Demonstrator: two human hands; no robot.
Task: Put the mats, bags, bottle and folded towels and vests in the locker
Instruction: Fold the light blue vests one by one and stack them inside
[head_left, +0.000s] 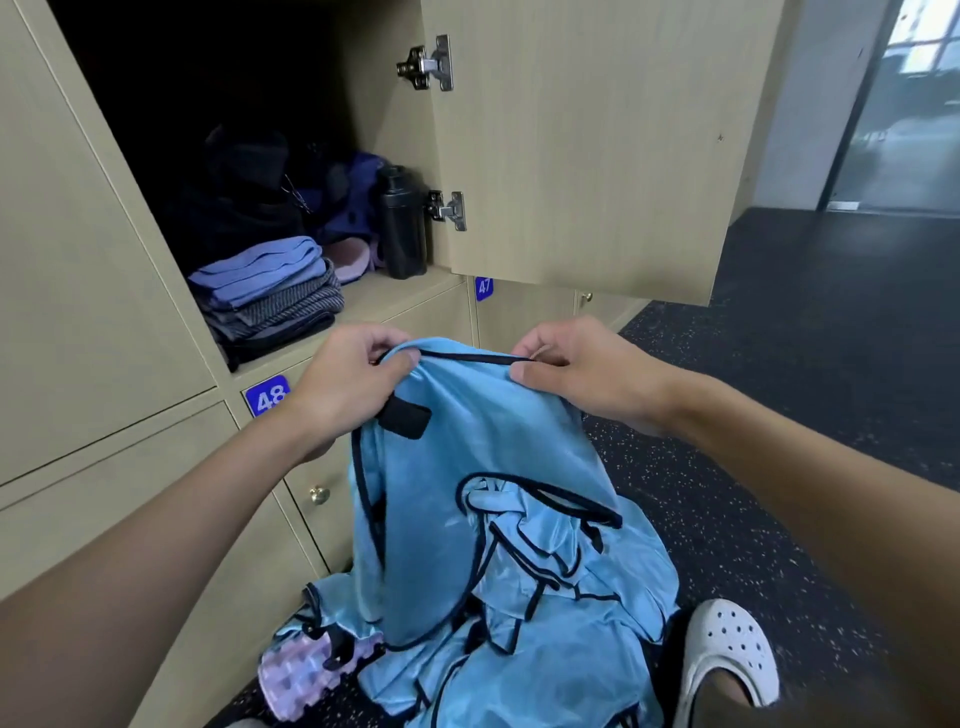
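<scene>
1. Nearest us, on the floor (779, 395), a heap of vests (561, 660) lies loose and unfolded. A ribbed pink roll (296, 675) sits at its left edge. It is probably one of the mats, though we cannot be sure.
2. Above the heap, our left hand (353, 384) and right hand (576, 369) each pinch the dark-trimmed top edge of one blue vest (467, 467), keeping that edge taut between them. We judge this is to square it up for folding.
3. The blue vest hangs with its long axis vertical. The pinched edge runs left to right at the top, and the lower end trails into the heap.
4. Farther off, folded towels (270, 291) are stacked at the left front corner of the locker shelf (400, 301).
5. A black bottle (400, 223) stands upright at the shelf's right front corner, and dark bags (244, 197) fill the back.
</scene>
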